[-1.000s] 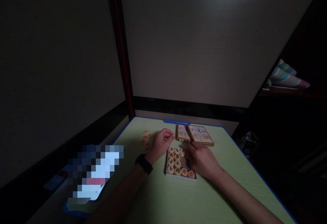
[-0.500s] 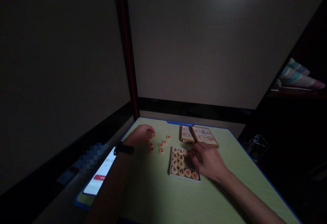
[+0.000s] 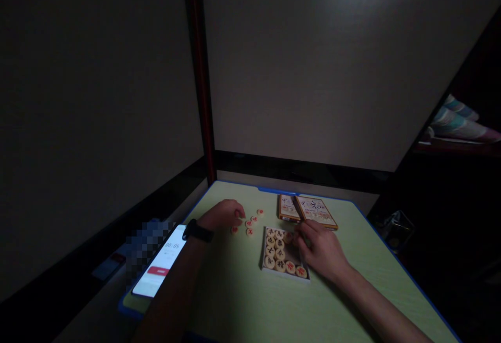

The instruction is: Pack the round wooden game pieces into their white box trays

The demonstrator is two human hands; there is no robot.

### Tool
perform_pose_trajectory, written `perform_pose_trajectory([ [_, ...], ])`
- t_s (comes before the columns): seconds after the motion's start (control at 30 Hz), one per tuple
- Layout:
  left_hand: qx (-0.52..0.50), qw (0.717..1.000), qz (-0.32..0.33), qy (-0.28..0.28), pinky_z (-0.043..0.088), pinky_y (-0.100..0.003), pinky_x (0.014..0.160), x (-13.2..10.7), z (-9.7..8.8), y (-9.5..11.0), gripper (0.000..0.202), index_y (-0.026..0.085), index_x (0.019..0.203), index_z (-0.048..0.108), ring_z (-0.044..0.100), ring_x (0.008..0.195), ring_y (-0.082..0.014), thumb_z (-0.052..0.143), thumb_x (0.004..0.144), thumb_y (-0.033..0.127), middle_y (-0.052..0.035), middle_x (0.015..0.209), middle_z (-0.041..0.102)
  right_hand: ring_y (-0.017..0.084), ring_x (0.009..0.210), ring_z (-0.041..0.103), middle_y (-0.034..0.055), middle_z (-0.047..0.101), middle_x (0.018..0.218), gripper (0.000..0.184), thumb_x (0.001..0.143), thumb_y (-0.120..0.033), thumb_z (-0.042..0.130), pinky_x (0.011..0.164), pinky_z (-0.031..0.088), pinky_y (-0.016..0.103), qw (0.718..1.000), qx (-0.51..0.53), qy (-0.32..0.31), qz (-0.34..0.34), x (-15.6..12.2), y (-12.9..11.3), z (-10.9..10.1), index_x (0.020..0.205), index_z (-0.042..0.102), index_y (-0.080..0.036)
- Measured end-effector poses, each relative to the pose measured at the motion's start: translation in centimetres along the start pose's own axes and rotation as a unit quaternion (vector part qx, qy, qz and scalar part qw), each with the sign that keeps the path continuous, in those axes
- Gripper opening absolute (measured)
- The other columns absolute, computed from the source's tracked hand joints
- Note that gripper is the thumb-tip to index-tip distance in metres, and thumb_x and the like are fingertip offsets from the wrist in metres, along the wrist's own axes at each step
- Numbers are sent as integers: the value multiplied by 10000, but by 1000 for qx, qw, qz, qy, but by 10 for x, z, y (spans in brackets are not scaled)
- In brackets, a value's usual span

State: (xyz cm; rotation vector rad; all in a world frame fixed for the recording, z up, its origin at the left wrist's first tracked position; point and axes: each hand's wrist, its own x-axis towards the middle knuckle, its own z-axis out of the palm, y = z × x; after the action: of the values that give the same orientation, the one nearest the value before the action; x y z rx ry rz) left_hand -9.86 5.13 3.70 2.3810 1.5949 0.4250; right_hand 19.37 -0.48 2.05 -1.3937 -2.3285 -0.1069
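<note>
A shallow white tray (image 3: pixel 264 249) on the pale green table (image 3: pixel 250 291) holds several round wooden game discs (image 3: pixel 274 251) marked in black or red. My right hand (image 3: pixel 323 251) rests at the tray's right side, fingers curled, fingertips pinching at a disc by the top right corner. My left hand (image 3: pixel 222 214), with a dark band on the wrist, is curled over several loose red-marked discs (image 3: pixel 249 223) lying left of the tray. What its fingers hold is hidden.
Two orange-edged box parts (image 3: pixel 309 210) lie behind the tray near the far table edge. A lit phone (image 3: pixel 160 267) lies at the left front corner. A red post (image 3: pixel 201 77) and walls stand behind. Folded cloths (image 3: pixel 462 123) sit on a dark shelf at right.
My left hand went from beside the tray's top left corner out to the loose discs at left, then drew slightly back toward them. The right hand stayed at the tray.
</note>
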Motion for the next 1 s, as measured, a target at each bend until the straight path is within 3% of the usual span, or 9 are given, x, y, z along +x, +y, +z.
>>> perform_pose_trajectory([
  [0.2, 47, 998, 14, 29, 447, -282, 783, 3, 19, 12, 152, 183, 789, 742, 637, 813, -211, 654, 738, 296, -69, 831, 728, 207, 910, 614, 87, 665, 962, 241, 825, -123, 460, 796, 444, 287, 998, 36, -38, -22, 19, -3, 1, 960, 657, -156],
  [0.3, 53, 998, 24, 30, 443, -303, 835, 3, 29, 12, 148, 179, 783, 724, 643, 856, -224, 654, 747, 304, -71, 844, 728, 197, 962, 624, 98, 682, 1049, 332, 810, -96, 467, 839, 442, 270, 995, 46, -74, -43, 48, -8, 8, 1071, 666, -148],
  [0.43, 44, 998, 16, 42, 453, -287, 777, 5, 37, 14, 122, 180, 795, 702, 641, 857, -223, 641, 742, 271, -64, 819, 714, 210, 1055, 626, 126, 680, 1172, 415, 794, -102, 497, 879, 434, 260, 986, 23, -149, -73, 92, -19, 24, 1174, 659, -139],
  [0.57, 40, 998, 11, 48, 455, -283, 751, 8, 40, 14, 92, 174, 766, 690, 638, 814, -214, 620, 748, 230, -65, 793, 701, 220, 965, 664, 93, 737, 1020, 290, 750, -117, 554, 794, 447, 253, 977, 4, -188, -97, 120, -29, 38, 964, 738, -184],
  [0.7, 25, 998, 18, 62, 452, -275, 733, 10, 43, 12, 80, 175, 728, 675, 629, 784, -201, 619, 753, 227, -58, 766, 692, 219, 913, 678, 87, 750, 961, 237, 768, -117, 553, 750, 445, 256, 971, -20, -217, -100, 130, -30, 46, 882, 746, -196],
  [1.0, 28, 997, 28, 61, 457, -288, 780, 10, 44, 13, 78, 158, 784, 666, 619, 828, -209, 596, 748, 159, -72, 797, 679, 215, 917, 656, 167, 698, 1034, 229, 840, -107, 525, 747, 439, 254, 973, -30, -212, -91, 129, -33, 50, 987, 700, -105],
])
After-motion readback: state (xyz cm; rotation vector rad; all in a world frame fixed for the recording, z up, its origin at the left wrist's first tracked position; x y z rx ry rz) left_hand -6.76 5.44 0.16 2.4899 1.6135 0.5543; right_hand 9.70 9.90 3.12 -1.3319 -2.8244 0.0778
